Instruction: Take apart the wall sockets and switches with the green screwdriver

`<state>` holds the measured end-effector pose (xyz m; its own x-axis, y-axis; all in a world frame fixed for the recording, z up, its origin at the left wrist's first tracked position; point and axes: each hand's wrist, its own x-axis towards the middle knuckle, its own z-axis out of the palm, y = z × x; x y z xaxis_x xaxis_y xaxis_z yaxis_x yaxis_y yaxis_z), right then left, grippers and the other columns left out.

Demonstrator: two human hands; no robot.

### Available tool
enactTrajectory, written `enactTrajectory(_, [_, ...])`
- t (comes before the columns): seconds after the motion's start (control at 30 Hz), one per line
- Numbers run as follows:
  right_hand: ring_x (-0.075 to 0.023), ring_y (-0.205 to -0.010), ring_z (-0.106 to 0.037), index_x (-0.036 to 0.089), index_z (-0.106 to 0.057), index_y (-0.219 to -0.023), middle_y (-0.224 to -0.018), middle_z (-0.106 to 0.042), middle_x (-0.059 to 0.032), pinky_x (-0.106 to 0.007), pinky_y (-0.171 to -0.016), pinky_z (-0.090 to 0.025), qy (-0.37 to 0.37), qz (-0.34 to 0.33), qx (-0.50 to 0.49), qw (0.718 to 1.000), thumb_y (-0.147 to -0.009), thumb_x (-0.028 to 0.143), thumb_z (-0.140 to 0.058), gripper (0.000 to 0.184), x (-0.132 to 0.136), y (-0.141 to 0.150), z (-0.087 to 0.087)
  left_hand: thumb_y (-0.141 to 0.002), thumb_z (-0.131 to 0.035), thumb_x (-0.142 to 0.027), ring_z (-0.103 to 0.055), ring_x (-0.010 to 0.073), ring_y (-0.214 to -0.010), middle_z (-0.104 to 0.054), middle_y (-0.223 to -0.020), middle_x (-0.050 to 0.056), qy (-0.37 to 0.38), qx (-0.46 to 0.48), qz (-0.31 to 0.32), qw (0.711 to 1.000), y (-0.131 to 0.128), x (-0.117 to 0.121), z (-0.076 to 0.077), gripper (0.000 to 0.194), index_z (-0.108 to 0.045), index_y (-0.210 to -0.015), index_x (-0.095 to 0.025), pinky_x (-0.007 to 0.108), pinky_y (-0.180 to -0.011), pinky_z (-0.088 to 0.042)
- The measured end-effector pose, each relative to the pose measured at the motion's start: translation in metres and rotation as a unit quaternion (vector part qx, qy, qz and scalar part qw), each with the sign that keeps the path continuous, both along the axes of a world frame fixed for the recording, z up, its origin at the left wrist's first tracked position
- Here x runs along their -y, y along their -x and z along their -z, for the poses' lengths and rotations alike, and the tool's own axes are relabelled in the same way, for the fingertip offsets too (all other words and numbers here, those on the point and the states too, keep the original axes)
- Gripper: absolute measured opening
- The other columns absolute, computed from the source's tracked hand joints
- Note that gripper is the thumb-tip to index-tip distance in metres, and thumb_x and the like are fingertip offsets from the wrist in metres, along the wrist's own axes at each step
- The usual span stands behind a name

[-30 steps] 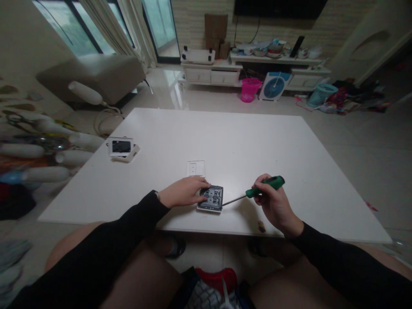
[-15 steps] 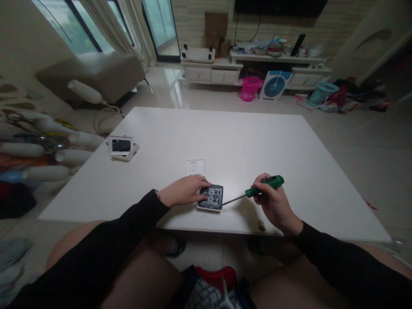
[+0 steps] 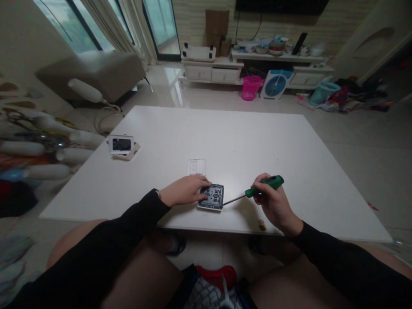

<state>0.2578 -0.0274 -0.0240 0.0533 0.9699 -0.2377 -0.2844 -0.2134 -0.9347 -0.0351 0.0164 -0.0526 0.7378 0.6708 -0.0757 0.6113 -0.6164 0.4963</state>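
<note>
Near the front edge of the white table [image 3: 244,141] lies a square wall socket [image 3: 215,201], its dark inner side up and a white rim below. My left hand [image 3: 186,189] grips it from the left, thumb and fingers closed at its left and upper edges. A screwdriver with a green and black handle [image 3: 264,186] is wrapped in the fingers of my right hand [image 3: 275,204]. Its thin shaft points left, with the tip at the socket's lower right corner. Just behind my left hand rests a white cover plate [image 3: 196,167].
At the table's left side white frames [image 3: 121,146] with a dark centre are stacked. A small yellow and dark piece [image 3: 262,225] lies by the front edge under my right hand. Beyond the table stand a pink basket [image 3: 251,89] and a blue fan [image 3: 275,84].
</note>
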Motion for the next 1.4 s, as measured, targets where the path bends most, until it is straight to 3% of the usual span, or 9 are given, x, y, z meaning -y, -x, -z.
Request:
enactTrajectory(0.63, [-0.0087,-0.047,-0.052,0.022,-0.062,-0.074,-0.062,-0.058,0.0051,-0.021,-0.041,-0.032,0.007,-0.002,0.003,1.000,-0.064,0.033,-0.087,0.029,0.000,0.001,0.001,-0.094,-0.070,-0.028,-0.068,0.0291,-0.118,-0.072,-0.126,0.012,-0.003,-0.009,-0.012,1.000,-0.003,0.001,-0.001,0.035,-0.069,-0.128,-0.019,0.043,-0.104,-0.052])
enactTrajectory(0.9, [-0.0086,-0.045,-0.052,0.022,-0.062,-0.074,-0.062,-0.060,0.0048,-0.020,-0.040,-0.032,0.007,-0.006,0.006,1.000,-0.063,0.033,-0.087,0.030,0.000,0.002,0.000,-0.091,-0.074,-0.024,-0.068,0.0301,-0.119,-0.072,-0.126,0.014,0.020,-0.024,-0.032,0.999,-0.007,0.002,-0.003,0.037,-0.070,-0.127,-0.015,0.044,-0.106,-0.052])
enactTrajectory(1.4, [-0.0068,-0.045,-0.049,0.021,-0.063,-0.073,-0.059,-0.057,0.0055,-0.018,-0.040,-0.033,0.010,0.000,0.000,1.000,-0.062,0.037,-0.091,0.034,-0.001,0.003,0.003,-0.094,-0.074,-0.023,-0.067,0.0288,-0.120,-0.071,-0.129,0.014,0.012,-0.019,-0.002,1.000,-0.010,0.004,-0.003,0.037,-0.069,-0.130,-0.014,0.042,-0.106,-0.053])
